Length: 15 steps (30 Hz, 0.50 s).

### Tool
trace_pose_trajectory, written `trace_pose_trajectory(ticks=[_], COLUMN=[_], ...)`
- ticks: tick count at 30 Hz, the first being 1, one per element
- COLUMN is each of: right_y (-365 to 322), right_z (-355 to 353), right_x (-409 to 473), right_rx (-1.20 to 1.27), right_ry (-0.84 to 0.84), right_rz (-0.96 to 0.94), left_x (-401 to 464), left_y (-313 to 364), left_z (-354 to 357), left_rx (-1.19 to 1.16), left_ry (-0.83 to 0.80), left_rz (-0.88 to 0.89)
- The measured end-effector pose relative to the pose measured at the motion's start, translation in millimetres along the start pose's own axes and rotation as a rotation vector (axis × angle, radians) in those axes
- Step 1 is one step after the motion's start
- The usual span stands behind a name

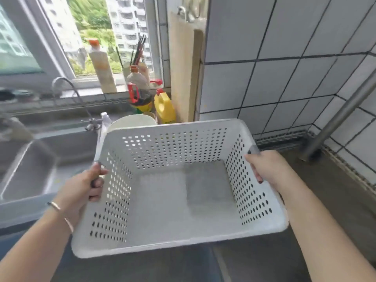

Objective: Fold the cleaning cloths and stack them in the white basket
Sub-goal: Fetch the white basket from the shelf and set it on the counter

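The white basket is held up in front of the person, above the grey counter, tilted so that its open top faces the camera; its perforated walls and plain floor show, and on the right half of that floor lies a flat grey square that may be a folded cloth, though the blur leaves this uncertain; the left hand grasps the basket's left rim at its grey handle, fingers curled tight round the edge with the thumb on top, a thin bracelet on the wrist; the right hand grips the right rim at the matching grey handle, fingertips hooked inside the wall; left of the basket lies the steel sink with its curved tap; just behind the basket stands a pale round tub, and beyond it a yellow bottle with a red cap, among other bottles by the window; a wooden board leans against the wall behind the basket; to the basket's right a metal pole slants down to the counter before the white tiled wall.
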State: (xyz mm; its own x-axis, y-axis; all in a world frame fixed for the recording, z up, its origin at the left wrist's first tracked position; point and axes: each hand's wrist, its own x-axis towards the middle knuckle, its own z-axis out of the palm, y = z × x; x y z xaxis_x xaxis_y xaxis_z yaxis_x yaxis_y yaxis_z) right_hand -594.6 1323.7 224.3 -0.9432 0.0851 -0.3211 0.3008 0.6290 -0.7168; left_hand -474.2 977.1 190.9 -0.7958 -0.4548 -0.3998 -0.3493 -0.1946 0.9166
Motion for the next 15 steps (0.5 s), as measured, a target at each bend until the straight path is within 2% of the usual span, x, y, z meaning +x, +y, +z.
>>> trace_pose_trajectory(ticks=[5, 9, 15], right_y=[-64, -120, -200], right_z=[98, 189, 344], right_x=[-53, -100, -191], right_rx=[0.006, -0.073, -0.080], right_ry=[-0.100, -0.214, -0.466], right_rz=[-0.157, -0.278, -0.385], left_x=[-22, -60, -135], left_y=[-3, -18, -49], left_z=[-133, -248, -419], left_rx=[-0.027, -0.148, -0.220], left_ry=[0.142, 0.259, 0.544], left_rz=[0.020, 0.010, 0.022])
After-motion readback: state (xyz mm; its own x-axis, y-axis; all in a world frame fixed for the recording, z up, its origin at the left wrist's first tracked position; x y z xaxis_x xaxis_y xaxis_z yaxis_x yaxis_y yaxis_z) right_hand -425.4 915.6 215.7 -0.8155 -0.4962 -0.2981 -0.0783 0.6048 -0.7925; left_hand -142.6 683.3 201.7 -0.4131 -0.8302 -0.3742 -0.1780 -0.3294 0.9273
